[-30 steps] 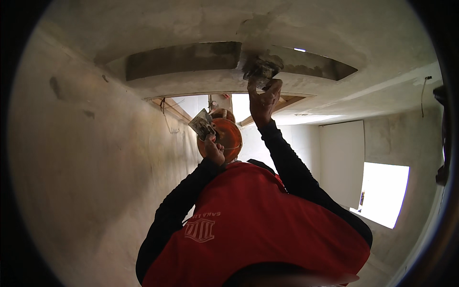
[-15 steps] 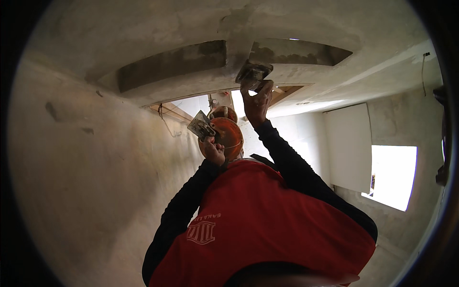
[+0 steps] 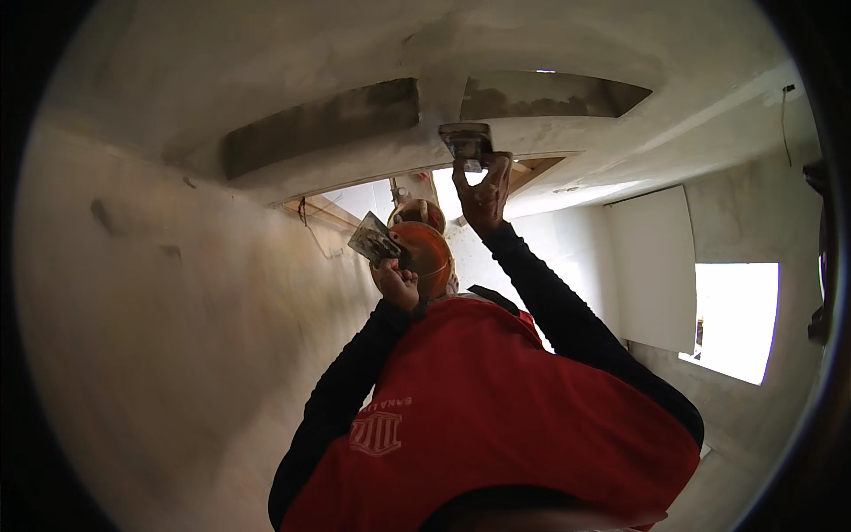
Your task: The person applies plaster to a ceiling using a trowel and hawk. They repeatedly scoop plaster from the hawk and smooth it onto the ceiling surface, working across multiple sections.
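My left hand (image 3: 397, 283) is closed on a putty scraper (image 3: 375, 238) with a flat, square, smeared blade, held in front of an orange bucket (image 3: 425, 257). Raised higher to the right, my right hand (image 3: 484, 189) grips a second putty scraper (image 3: 466, 142), its wide blade at the pale plastered surface (image 3: 441, 120) between two recesses. Fingers and thumb pinch it from below. Whether the blade's full edge touches the plaster cannot be seen.
Two dark, curved recesses, a left one (image 3: 319, 124) and a right one (image 3: 550, 96), cut into the plaster. A second bucket (image 3: 417, 213) stands beyond the orange one. Bare plaster wall (image 3: 177, 337) runs along the left. A white panel (image 3: 651, 266) and bright window opening (image 3: 736, 319) are at right.
My right hand's scraper has turned flatter and come slightly down, off the strip between the recesses. That strip looks paler and more even. My left hand holds nearly the same place.
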